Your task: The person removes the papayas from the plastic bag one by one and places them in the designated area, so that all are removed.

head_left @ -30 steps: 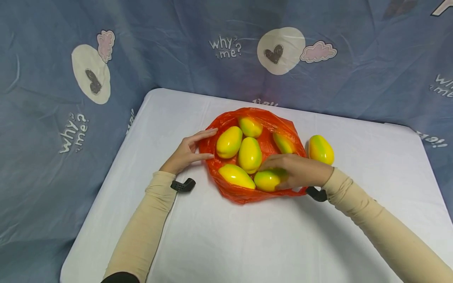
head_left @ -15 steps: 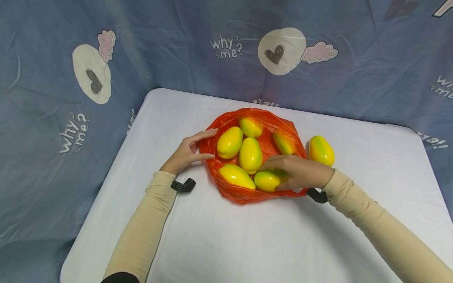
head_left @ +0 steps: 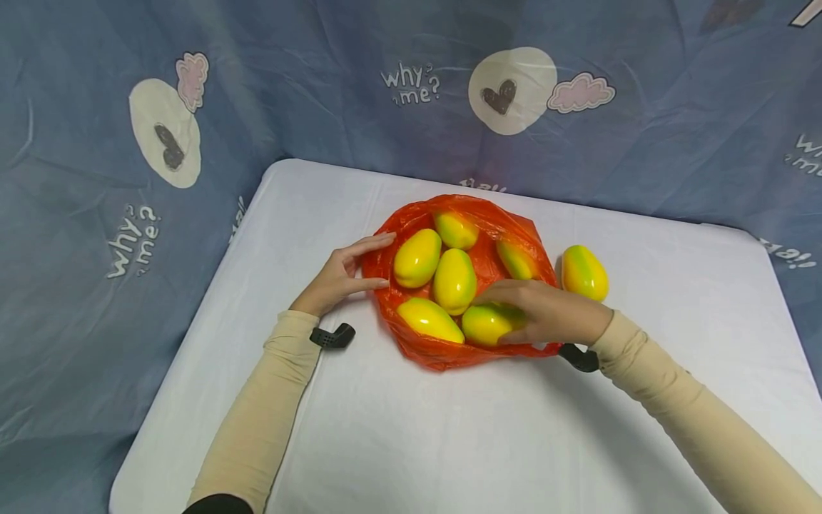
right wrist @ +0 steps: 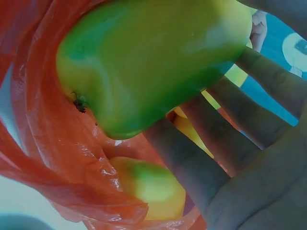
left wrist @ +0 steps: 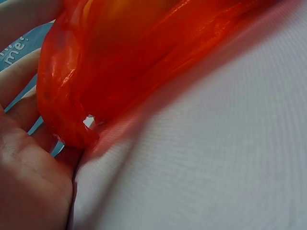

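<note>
A red plastic bag (head_left: 437, 359) stands with its mouth spread on the white table, several glossy yellow-green mangoes inside, one of them a mango (head_left: 454, 282) in the middle. My left hand (head_left: 339, 277) rests against the bag's left side, fingers and thumb extended and apart. In the left wrist view the red film (left wrist: 120, 72) lies beside the fingers. My right hand (head_left: 549, 312) reaches over the right rim and holds the front right mango (head_left: 486, 326) between thumb and fingers. The right wrist view shows that mango (right wrist: 153, 62) close up, with part of it hidden behind the fingers.
Just right of the bag, a single mango (head_left: 584, 273) lies on the white tablecloth (head_left: 417, 442). Behind the table hangs a blue printed curtain (head_left: 308, 86). A black wrist device (head_left: 332, 336) sits by the left sleeve.
Almost nothing differs. The right wrist and sleeve have shifted very slightly to the right; the mangoes, bag and left hand look the same.
</note>
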The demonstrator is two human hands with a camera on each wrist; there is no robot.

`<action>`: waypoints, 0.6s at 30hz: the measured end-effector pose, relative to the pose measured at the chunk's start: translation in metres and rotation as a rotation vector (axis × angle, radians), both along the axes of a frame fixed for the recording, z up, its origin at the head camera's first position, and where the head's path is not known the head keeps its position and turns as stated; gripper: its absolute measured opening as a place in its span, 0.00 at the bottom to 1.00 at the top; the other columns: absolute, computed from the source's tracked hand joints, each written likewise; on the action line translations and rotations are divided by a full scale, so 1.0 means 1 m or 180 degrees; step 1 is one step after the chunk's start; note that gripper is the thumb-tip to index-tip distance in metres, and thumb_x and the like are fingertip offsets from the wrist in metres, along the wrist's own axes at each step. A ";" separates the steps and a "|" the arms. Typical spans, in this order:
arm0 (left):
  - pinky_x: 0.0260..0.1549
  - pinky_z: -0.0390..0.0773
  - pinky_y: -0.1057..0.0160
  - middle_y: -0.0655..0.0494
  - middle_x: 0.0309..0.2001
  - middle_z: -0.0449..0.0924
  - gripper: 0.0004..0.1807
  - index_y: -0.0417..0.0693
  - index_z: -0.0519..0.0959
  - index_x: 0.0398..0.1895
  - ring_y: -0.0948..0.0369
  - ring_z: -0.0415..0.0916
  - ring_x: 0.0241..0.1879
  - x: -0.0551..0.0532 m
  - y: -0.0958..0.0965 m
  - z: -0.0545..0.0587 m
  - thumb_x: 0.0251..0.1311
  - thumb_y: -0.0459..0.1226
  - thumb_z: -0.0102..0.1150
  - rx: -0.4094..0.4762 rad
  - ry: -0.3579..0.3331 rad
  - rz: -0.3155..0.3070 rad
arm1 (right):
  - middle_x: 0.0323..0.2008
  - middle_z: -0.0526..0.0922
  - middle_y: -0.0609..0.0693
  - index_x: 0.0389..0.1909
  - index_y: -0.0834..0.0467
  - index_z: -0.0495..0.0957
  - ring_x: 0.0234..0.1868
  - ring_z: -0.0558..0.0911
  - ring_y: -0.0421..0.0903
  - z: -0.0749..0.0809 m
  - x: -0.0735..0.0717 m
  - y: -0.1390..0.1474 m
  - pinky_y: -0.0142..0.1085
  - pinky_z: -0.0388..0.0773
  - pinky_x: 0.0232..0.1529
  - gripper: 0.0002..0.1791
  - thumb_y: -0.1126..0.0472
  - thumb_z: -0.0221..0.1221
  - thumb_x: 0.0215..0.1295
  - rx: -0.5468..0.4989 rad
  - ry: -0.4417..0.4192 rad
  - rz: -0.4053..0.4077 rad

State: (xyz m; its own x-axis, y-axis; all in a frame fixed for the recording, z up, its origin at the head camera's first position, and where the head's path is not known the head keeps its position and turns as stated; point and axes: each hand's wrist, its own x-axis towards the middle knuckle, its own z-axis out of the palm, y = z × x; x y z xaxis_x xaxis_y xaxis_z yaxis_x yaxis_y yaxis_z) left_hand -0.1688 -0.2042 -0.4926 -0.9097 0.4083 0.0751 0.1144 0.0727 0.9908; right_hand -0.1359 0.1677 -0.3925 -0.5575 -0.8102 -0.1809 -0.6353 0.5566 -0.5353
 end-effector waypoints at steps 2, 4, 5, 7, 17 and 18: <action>0.83 0.50 0.57 0.58 0.75 0.71 0.38 0.50 0.74 0.72 0.64 0.58 0.79 0.000 0.000 0.000 0.56 0.29 0.74 -0.0010 -0.0003 0.0002 | 0.62 0.83 0.44 0.66 0.51 0.78 0.66 0.80 0.47 0.000 0.001 0.001 0.47 0.79 0.68 0.33 0.59 0.75 0.59 -0.0019 -0.0001 -0.0021; 0.83 0.51 0.57 0.59 0.75 0.71 0.38 0.52 0.75 0.72 0.64 0.58 0.79 0.000 0.000 0.000 0.56 0.29 0.74 -0.0029 -0.0006 0.0011 | 0.61 0.83 0.42 0.66 0.51 0.78 0.65 0.80 0.45 0.000 0.001 0.002 0.45 0.80 0.67 0.32 0.58 0.75 0.59 -0.0048 0.0000 -0.0044; 0.83 0.51 0.57 0.60 0.75 0.71 0.38 0.52 0.75 0.72 0.65 0.58 0.79 0.000 0.000 0.000 0.56 0.29 0.74 -0.0029 -0.0008 0.0017 | 0.61 0.83 0.42 0.65 0.51 0.78 0.65 0.80 0.45 0.001 0.001 0.003 0.45 0.80 0.67 0.32 0.58 0.75 0.59 -0.0068 -0.0003 -0.0062; 0.83 0.51 0.57 0.60 0.75 0.71 0.38 0.53 0.75 0.72 0.65 0.58 0.79 0.000 0.000 0.000 0.56 0.29 0.74 -0.0037 -0.0011 0.0030 | 0.61 0.83 0.42 0.65 0.50 0.79 0.64 0.80 0.44 0.001 0.001 0.004 0.45 0.80 0.67 0.32 0.58 0.75 0.59 -0.0124 0.0001 -0.0097; 0.83 0.51 0.55 0.59 0.75 0.71 0.37 0.52 0.75 0.72 0.65 0.58 0.79 0.001 0.001 0.001 0.57 0.28 0.73 -0.0043 -0.0031 0.0035 | 0.60 0.83 0.43 0.63 0.50 0.79 0.64 0.80 0.45 -0.002 0.006 0.013 0.46 0.78 0.68 0.31 0.56 0.76 0.58 -0.0270 -0.0037 -0.0475; 0.83 0.51 0.55 0.59 0.75 0.71 0.37 0.51 0.75 0.72 0.64 0.58 0.79 0.000 0.001 0.001 0.57 0.28 0.73 -0.0040 -0.0025 0.0032 | 0.60 0.83 0.43 0.63 0.50 0.79 0.64 0.80 0.45 -0.002 0.006 0.015 0.46 0.78 0.68 0.31 0.56 0.76 0.58 -0.0308 -0.0041 -0.0525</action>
